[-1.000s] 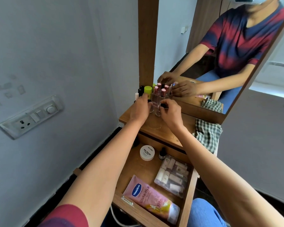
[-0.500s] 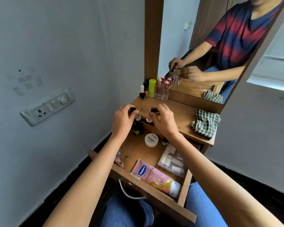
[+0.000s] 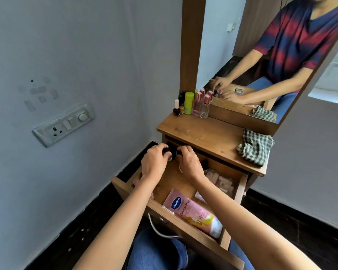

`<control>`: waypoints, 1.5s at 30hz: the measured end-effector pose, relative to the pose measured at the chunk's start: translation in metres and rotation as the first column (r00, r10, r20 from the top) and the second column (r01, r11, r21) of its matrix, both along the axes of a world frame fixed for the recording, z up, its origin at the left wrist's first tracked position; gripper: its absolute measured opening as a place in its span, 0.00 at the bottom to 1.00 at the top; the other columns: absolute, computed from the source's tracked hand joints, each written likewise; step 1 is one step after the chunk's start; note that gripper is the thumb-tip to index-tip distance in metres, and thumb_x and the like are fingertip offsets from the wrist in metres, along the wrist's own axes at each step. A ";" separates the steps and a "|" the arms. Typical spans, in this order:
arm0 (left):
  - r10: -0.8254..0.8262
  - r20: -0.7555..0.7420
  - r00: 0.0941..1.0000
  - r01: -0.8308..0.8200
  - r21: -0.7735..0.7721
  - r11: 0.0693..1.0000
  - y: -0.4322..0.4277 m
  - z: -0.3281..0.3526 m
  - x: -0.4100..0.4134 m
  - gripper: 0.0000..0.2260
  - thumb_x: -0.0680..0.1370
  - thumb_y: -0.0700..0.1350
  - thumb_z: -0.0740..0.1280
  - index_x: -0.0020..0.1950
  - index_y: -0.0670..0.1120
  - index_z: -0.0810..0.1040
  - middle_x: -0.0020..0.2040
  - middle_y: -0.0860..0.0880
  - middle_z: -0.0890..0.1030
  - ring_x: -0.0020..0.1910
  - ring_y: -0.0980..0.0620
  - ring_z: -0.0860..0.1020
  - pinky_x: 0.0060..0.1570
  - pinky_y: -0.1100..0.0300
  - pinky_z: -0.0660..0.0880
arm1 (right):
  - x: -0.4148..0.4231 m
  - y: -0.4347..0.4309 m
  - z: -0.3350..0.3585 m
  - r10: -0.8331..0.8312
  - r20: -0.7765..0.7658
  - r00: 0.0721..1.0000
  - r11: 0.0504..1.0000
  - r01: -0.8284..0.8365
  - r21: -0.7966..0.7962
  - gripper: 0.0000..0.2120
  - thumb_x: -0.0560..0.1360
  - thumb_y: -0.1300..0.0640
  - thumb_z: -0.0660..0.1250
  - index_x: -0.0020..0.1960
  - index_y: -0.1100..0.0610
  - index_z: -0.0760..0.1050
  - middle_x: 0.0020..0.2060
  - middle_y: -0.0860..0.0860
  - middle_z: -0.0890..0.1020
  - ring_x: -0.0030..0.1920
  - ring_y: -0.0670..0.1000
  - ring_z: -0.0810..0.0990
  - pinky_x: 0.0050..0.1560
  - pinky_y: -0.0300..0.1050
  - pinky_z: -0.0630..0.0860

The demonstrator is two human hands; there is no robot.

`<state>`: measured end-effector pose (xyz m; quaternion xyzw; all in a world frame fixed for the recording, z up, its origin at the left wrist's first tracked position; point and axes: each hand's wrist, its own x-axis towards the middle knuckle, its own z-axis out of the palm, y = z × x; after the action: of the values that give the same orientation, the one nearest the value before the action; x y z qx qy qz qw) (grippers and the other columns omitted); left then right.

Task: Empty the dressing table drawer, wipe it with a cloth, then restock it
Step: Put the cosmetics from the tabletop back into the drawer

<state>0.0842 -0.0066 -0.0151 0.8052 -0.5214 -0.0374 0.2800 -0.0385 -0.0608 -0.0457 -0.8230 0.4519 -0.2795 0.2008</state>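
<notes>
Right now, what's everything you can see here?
table: one, brown wood, below the mirror
drawer: one, brown wood, pulled open
tube: one, pink, lying at the drawer's front
pouch: one, clear, drawer's right side
cloth: one, green-and-white checked, table's right edge
perfume bottles: two, clear with pink caps, table's back
green container: one, lime, beside the perfume bottles
nail polish: one, dark with white cap, table's back left
switch plate: one, white, left wall
small bottles: two, dark-capped, one in each hand
left hand: grips one over the drawer
right hand: grips the other
</notes>
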 end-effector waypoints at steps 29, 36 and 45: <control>-0.069 -0.053 0.996 0.074 0.113 0.991 -0.048 -0.032 -0.028 0.08 0.80 0.41 0.62 0.57 0.43 0.76 0.55 0.42 0.79 0.53 0.43 0.78 0.49 0.53 0.74 | -0.006 -0.003 -0.017 -0.140 -0.056 0.989 0.989 0.142 0.030 0.16 0.77 0.68 0.60 0.64 0.62 0.71 0.61 0.61 0.73 0.51 0.63 0.81 0.42 0.50 0.78; -0.089 -0.040 0.995 0.090 0.011 0.996 -0.045 -0.034 -0.033 0.08 0.80 0.41 0.60 0.59 0.44 0.71 0.56 0.42 0.78 0.51 0.43 0.80 0.47 0.52 0.79 | -0.006 0.001 -0.018 -0.181 0.013 0.983 0.981 0.179 0.079 0.12 0.78 0.65 0.59 0.61 0.61 0.67 0.58 0.60 0.74 0.51 0.60 0.78 0.43 0.48 0.75; 0.143 -0.456 0.878 -0.027 0.251 0.968 -0.032 -0.036 -0.038 0.12 0.78 0.38 0.64 0.61 0.43 0.74 0.60 0.43 0.78 0.57 0.45 0.77 0.50 0.56 0.75 | -0.004 0.010 -0.026 -0.326 0.168 0.930 0.924 0.276 0.265 0.14 0.77 0.64 0.63 0.62 0.61 0.70 0.55 0.59 0.78 0.55 0.56 0.78 0.53 0.50 0.77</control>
<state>0.0463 -0.0389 -0.0510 0.8218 -0.3933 -0.2812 0.3014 -0.0428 -0.0512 -0.0717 -0.6795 0.5801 -0.3361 0.2981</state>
